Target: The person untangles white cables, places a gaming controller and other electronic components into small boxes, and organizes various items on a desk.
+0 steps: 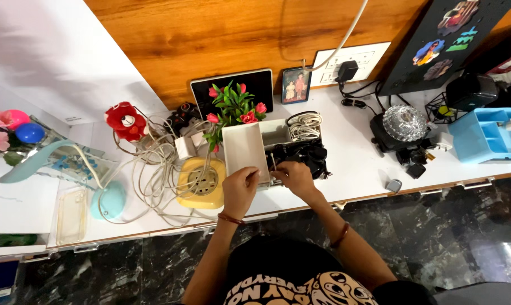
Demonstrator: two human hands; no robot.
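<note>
Nearest the camera: person's black printed shirt [300, 279] at 6 o'clock, both forearms running up to the counter [357, 164]. Left hand [239, 189] has its grip pinched together on the near edge of the white box lid [244, 149], thumb and fingers closed on the rim. Right hand [295, 178] looks closed on a thin white stick-like item [273, 164] at the near rim of the white organiser box [275, 134]; too small to tell what it is. Box sits centre counter, at 12 o'clock from the hands, with black gadgets [306, 153] and a coiled white cable [304, 125] in its right side. Lid looks like light, stiff, smooth plastic, likely slippery; best held by the rim, as it is. Loaded box would want support from both short ends. Room is tight: yellow round device [201, 183] and tangled white cords [153, 169] at 9 o'clock, artificial flowers [233, 107] at 11 o'clock, touching or just beside the lid. Counter front edge just below the hands at 6 o'clock. Open room is at 3 o'clock, between box and black disco-ball lamp [403, 127].
</note>
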